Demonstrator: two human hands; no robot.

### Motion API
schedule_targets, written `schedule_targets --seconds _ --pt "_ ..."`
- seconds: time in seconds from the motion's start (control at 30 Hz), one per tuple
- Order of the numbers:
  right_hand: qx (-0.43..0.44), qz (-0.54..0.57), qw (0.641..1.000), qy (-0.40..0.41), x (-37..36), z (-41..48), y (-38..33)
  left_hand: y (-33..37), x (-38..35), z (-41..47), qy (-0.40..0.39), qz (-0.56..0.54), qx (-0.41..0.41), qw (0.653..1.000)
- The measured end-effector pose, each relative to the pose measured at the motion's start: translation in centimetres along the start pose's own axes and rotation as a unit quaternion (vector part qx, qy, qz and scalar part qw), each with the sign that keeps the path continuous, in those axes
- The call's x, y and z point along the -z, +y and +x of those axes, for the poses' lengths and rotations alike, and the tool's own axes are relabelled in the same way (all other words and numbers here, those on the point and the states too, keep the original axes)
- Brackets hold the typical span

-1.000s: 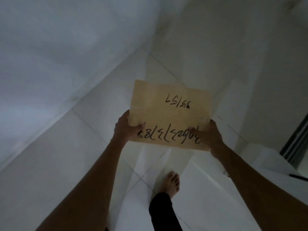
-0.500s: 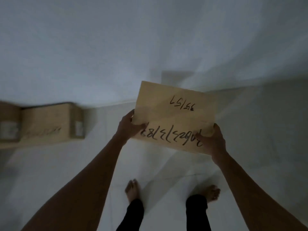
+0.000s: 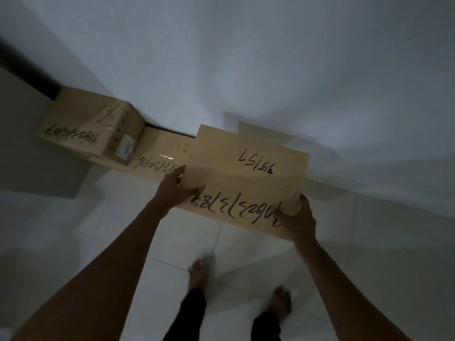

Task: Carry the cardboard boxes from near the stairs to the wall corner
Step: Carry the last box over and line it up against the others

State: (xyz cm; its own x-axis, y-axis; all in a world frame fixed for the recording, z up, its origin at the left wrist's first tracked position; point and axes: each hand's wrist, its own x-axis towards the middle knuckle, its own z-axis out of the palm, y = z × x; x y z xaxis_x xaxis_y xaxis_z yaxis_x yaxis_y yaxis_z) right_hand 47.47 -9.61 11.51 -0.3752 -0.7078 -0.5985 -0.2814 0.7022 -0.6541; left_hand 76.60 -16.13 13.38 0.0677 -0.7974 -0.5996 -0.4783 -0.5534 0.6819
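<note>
I see both hands, left hand [image 3: 178, 190] and right hand [image 3: 296, 219], clamping the near corners of the tan scrawled cardboard box [image 3: 246, 175], carried above the pale floor tiles [image 3: 192, 239] beside the two stacked brown cartons [image 3: 98, 129] at the wall (dim light); corner-only purchase could let it slip.

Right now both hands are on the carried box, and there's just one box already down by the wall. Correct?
Not quite. The head view shows two boxes by the wall, not one: a taller box at the left and a lower box beside it. The rest holds: the left hand and right hand both grip the carried box.

white tiled floor [image 3: 187, 242], pale wall [image 3: 246, 57]
</note>
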Motion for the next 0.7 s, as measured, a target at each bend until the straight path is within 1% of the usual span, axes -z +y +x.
schedule_targets --seconds 0.2,0.43,0.6,0.7 --pt "0.009 -0.033 0.999 -0.016 -10.8 1.4 -3.7 -6.4 7.8 5.4 0.012 -0.044 0.014 0.999" --pt "-0.001 -0.049 0.999 -0.017 -23.9 3.8 -5.9 -14.4 15.8 14.0 0.019 -0.017 0.005 1.000" --pt "-0.005 -0.061 0.998 0.004 -30.2 5.8 -6.4 -18.6 18.2 19.4 0.012 -0.021 -0.014 1.000" --pt "0.021 -0.069 0.997 0.028 -32.3 6.9 -7.2 -19.1 19.4 21.8 0.028 -0.034 -0.035 0.998"
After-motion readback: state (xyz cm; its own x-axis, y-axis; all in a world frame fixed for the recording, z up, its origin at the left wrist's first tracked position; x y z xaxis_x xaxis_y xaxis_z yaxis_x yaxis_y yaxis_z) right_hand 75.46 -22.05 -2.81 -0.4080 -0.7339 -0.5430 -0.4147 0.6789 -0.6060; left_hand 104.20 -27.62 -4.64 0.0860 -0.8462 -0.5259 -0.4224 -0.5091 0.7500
